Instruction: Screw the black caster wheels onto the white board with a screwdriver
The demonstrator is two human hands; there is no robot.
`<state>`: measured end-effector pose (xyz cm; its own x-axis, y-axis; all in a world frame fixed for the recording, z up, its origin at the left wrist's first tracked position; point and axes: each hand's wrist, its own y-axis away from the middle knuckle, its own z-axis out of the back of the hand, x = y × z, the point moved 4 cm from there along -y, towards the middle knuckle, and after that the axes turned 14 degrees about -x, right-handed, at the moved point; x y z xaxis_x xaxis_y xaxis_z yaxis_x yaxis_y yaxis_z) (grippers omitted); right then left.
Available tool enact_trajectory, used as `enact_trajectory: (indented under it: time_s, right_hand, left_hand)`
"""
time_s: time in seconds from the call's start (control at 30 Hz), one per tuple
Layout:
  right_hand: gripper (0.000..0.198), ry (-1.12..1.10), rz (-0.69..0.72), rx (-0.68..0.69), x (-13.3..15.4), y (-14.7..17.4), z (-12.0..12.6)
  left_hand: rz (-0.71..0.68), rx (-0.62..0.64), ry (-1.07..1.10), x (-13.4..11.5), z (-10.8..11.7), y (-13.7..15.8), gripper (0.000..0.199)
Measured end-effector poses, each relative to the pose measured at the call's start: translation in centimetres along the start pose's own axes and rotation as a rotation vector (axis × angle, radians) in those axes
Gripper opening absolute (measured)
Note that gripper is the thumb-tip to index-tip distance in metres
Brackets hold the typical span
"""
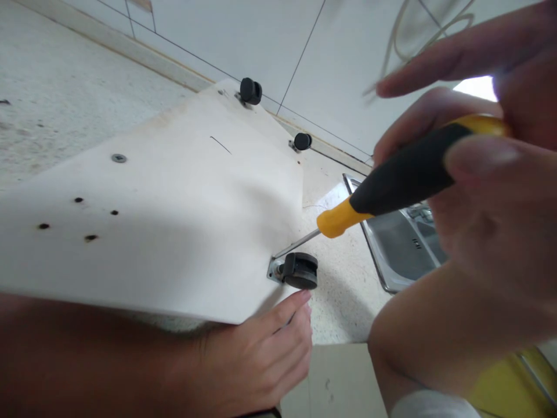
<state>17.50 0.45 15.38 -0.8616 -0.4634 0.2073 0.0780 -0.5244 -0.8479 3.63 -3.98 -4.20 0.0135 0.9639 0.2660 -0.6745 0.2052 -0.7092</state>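
Note:
My right hand (491,191) is closed around the handle of a black-and-yellow screwdriver (395,174). The index finger stretches out above the handle. The metal shaft slants down to the mounting plate of a black caster wheel (301,270); its tip meets a corner of that plate. This caster sits near one end of a white board (187,191). My left hand (274,348) lies at the board's lower edge, fingers stretched out, with a fingertip touching or just below the wheel. Its thumb is hidden. Further up the board are two more black casters (251,92) (302,141).
Several dark holes (90,238) and a screw head (119,158) mark the board's left part. A speckled counter (43,98) lies beneath, with a steel sink (391,244) at the right. A tiled wall (270,40) and a pale cable (398,35) are behind.

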Motion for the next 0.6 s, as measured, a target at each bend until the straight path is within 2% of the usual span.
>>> enact_trajectory:
  time_s: [0.13,0.3,0.37,0.47,0.5,0.6]
  right_hand:
    - [0.026,0.027,-0.013,0.030,0.0,-0.9,0.5]
    - [0.019,0.064,-0.108,0.196,0.5,-1.4,-0.1]
    - [0.020,0.197,-0.162,0.151,0.5,-1.3,-0.1]
    - [0.041,0.424,-0.141,0.026,0.7,-1.3,0.3]
    - [0.038,0.409,-0.117,0.016,1.0,-1.3,0.4]
    - [0.011,0.204,-0.080,0.110,1.4,-1.2,0.1]
  left_hand:
    - [0.004,-0.011,0.004,0.2,0.1,-0.1,0.036]
    - [-0.048,-0.021,-0.007,0.6,0.3,-0.1,0.036]
    - [-0.075,-0.004,-0.004,0.8,0.5,-0.1,0.038]
    - [-0.077,0.019,-0.008,1.1,0.6,-0.2,0.037]
    - [-0.078,0.018,-0.010,1.0,0.6,-0.2,0.037]
    - [-0.078,-0.005,-0.010,0.8,0.4,-0.2,0.037]
